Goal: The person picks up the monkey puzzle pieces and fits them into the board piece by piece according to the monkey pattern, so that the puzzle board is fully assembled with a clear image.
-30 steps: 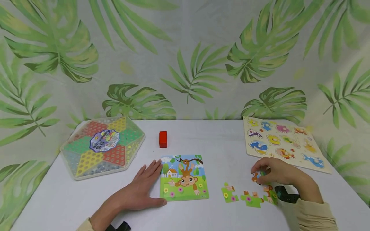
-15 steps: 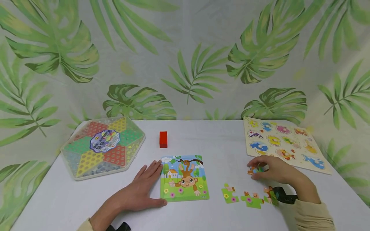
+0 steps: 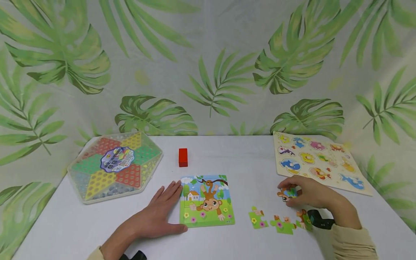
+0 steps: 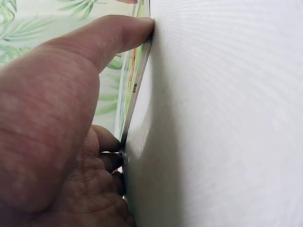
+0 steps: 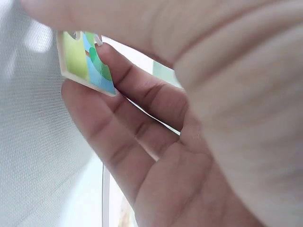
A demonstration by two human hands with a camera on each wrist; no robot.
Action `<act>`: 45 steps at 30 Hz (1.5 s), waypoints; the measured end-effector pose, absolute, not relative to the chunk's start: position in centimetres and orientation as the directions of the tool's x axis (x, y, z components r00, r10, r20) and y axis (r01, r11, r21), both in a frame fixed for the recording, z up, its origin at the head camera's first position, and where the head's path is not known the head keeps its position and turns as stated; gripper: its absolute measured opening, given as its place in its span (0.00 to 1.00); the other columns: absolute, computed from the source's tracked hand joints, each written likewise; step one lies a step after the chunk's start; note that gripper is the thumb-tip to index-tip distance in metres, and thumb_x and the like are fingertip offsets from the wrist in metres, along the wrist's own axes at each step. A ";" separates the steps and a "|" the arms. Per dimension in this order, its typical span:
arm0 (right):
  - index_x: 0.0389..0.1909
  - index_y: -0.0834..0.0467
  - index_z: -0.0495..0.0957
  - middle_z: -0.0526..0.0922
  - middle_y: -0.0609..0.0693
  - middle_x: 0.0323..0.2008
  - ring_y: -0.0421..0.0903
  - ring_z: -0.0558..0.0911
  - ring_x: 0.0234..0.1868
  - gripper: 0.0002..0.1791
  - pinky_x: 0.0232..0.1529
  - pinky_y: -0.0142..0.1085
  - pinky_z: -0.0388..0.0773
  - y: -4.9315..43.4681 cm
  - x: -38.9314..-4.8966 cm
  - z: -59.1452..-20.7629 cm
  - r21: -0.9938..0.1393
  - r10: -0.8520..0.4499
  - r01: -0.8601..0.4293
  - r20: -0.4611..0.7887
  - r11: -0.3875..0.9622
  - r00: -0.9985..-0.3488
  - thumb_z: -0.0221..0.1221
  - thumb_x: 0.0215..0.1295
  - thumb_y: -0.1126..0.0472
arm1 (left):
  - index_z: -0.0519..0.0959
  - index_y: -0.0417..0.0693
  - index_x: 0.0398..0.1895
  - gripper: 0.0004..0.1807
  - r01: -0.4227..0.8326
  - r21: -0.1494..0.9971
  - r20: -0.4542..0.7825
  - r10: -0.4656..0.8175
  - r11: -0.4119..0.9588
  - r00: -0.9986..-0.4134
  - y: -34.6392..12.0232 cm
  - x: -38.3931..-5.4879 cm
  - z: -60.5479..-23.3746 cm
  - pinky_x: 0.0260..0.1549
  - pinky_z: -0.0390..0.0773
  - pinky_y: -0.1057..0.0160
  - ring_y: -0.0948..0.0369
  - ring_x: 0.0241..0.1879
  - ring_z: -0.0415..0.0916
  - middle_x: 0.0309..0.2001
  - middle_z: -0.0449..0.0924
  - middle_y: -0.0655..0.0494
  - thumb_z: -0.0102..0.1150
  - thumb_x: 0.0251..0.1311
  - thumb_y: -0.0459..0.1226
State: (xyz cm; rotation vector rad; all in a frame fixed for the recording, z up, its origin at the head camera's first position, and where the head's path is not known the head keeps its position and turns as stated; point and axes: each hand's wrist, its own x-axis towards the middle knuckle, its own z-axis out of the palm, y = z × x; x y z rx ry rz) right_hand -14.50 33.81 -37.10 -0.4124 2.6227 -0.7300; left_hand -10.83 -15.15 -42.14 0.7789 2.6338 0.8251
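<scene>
My left hand (image 3: pixel 159 215) lies spread on the white table, its thumb and fingertips at the left edge of a square monkey picture puzzle board (image 3: pixel 208 202). The board's thin side (image 4: pixel 136 85) shows by the thumb in the left wrist view. My right hand (image 3: pixel 313 193) pinches a jigsaw piece (image 3: pixel 286 194) with part of the monkey's face, between thumb and fingers, close over the table. In the right wrist view, the piece (image 5: pixel 78 59) is tilted and partly covered by the thumb. Three loose pieces lie below that hand: a left one (image 3: pixel 258 219), a middle one (image 3: pixel 283 225) and a right one (image 3: pixel 304 221).
A hexagonal Chinese checkers set (image 3: pixel 115 166) lies at the back left. Behind the monkey board stands a red block (image 3: pixel 183 157). A wooden sea-animal peg puzzle (image 3: pixel 320 162) lies at the back right, just beyond my right hand. A leaf-print cloth (image 3: pixel 208 72) hangs behind the table.
My right hand has moved slightly left and away from the loose pieces. The pinched piece has turned, so more of the monkey's face shows. My left hand has stayed in place.
</scene>
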 end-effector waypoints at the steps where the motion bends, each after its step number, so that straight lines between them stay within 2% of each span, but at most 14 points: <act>1: 0.58 0.54 0.81 0.82 0.48 0.53 0.47 0.79 0.53 0.27 0.47 0.33 0.81 33.8 -14.5 -37.1 -0.540 -0.378 -0.180 -0.282 0.822 -0.882 0.75 0.57 0.53 | 0.51 0.36 0.82 0.63 0.413 0.593 -0.093 0.568 0.691 -0.817 -15.2 -10.8 -42.2 0.79 0.39 0.40 0.48 0.84 0.36 0.84 0.44 0.46 0.67 0.56 0.64; 7: 0.58 0.54 0.81 0.82 0.45 0.50 0.43 0.78 0.49 0.27 0.46 0.34 0.82 33.4 -14.6 -37.3 -0.509 -0.383 -0.219 -0.243 0.832 -0.891 0.74 0.59 0.52 | 0.51 0.36 0.82 0.63 0.420 0.593 -0.084 0.571 0.687 -0.816 -15.2 -10.8 -42.2 0.79 0.39 0.39 0.48 0.83 0.36 0.84 0.45 0.46 0.67 0.56 0.64; 15: 0.59 0.53 0.82 0.83 0.43 0.51 0.38 0.78 0.46 0.28 0.46 0.35 0.82 30.9 -14.8 -37.0 -0.517 -0.458 -0.352 -0.089 0.780 -0.885 0.74 0.59 0.47 | 0.50 0.36 0.82 0.63 0.416 0.593 -0.087 0.569 0.689 -0.818 -15.2 -10.9 -42.2 0.79 0.38 0.39 0.48 0.84 0.36 0.84 0.44 0.46 0.67 0.56 0.64; 20: 0.55 0.55 0.83 0.85 0.42 0.45 0.36 0.77 0.42 0.24 0.41 0.33 0.81 29.7 -15.0 -37.4 -0.529 -0.490 -0.404 -0.025 0.746 -0.871 0.74 0.60 0.52 | 0.50 0.37 0.82 0.63 0.412 0.591 -0.094 0.566 0.693 -0.819 -15.2 -10.8 -42.2 0.79 0.38 0.40 0.48 0.84 0.35 0.84 0.44 0.46 0.67 0.56 0.64; 25: 0.54 0.55 0.84 0.84 0.41 0.42 0.35 0.79 0.39 0.21 0.39 0.31 0.82 29.0 -15.2 -37.9 -0.534 -0.491 -0.380 -0.077 0.755 -0.868 0.73 0.61 0.56 | 0.50 0.36 0.82 0.63 0.422 0.587 -0.082 0.569 0.691 -0.818 -15.3 -10.8 -42.0 0.79 0.39 0.39 0.47 0.83 0.36 0.84 0.44 0.45 0.67 0.56 0.64; 31: 0.59 0.53 0.81 0.82 0.43 0.47 0.37 0.78 0.42 0.27 0.43 0.33 0.81 28.9 -14.9 -37.9 -0.529 -0.484 -0.351 -0.133 0.773 -0.865 0.74 0.60 0.51 | 0.49 0.37 0.82 0.63 0.413 0.594 -0.093 0.569 0.690 -0.817 -15.3 -10.8 -41.9 0.79 0.38 0.40 0.48 0.84 0.35 0.84 0.43 0.46 0.67 0.56 0.64; 35: 0.60 0.52 0.82 0.82 0.45 0.52 0.41 0.80 0.49 0.26 0.48 0.35 0.82 28.9 -15.0 -37.9 -0.531 -0.506 -0.373 -0.125 0.761 -0.853 0.73 0.61 0.53 | 0.49 0.36 0.82 0.63 0.418 0.594 -0.087 0.572 0.687 -0.815 -15.3 -10.8 -41.9 0.79 0.38 0.38 0.47 0.83 0.35 0.84 0.43 0.45 0.66 0.57 0.64; 39: 0.60 0.50 0.84 0.80 0.50 0.56 0.41 0.81 0.49 0.24 0.48 0.34 0.83 28.9 -15.1 -38.0 -0.534 -0.513 -0.371 -0.140 0.759 -0.847 0.72 0.62 0.55 | 0.49 0.36 0.82 0.63 0.424 0.591 -0.082 0.574 0.686 -0.814 -15.4 -10.9 -41.8 0.79 0.39 0.38 0.47 0.83 0.36 0.84 0.44 0.44 0.66 0.57 0.64; 45: 0.59 0.52 0.85 0.81 0.48 0.51 0.36 0.81 0.43 0.23 0.44 0.31 0.83 28.9 -15.2 -38.2 -0.542 -0.514 -0.370 -0.136 0.754 -0.847 0.72 0.62 0.54 | 0.49 0.36 0.82 0.63 0.424 0.593 -0.082 0.575 0.685 -0.814 -15.3 -10.8 -41.8 0.79 0.39 0.38 0.47 0.83 0.36 0.84 0.44 0.44 0.66 0.57 0.64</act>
